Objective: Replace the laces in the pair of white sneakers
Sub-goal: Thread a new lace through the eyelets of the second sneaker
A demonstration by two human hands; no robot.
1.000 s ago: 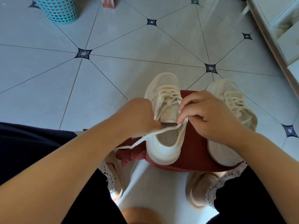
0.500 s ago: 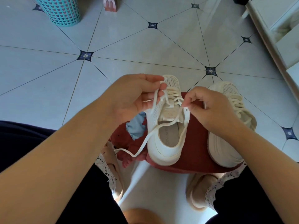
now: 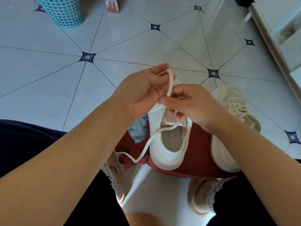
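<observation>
White lace (image 3: 170, 85): one strand stands up in a loop over the toe end of the near sneaker (image 3: 166, 149). The other strand crosses the shoe's opening, drops off its left side and ends loose past the left edge of the red surface (image 3: 201, 154).

Left hand (image 3: 143, 93): palm turned up, fingers curled, thumb and fingertips pinching the top of the loop.

Right hand (image 3: 193, 105): knuckles up, thumb tip meeting the left fingers at the foot of the loop. Its fingers are curled down onto the lace just above the tongue label, and the contact point is partly hidden under them.

Near sneaker: on the left half of the red surface, heel toward the near edge, toe away. Its upper eyelets are covered by the hands.

Second sneaker (image 3: 236, 111): fully laced, at the right edge of the red surface, parallel to the first and apart from it. Its outer side hangs past that edge.

Blue cloth (image 3: 138, 132): bunched at the left edge, touching the near sneaker's side.

Floor (image 3: 48, 79): grey tile with dark diamond insets. A teal perforated basket (image 3: 61, 12) stands at far left.
</observation>
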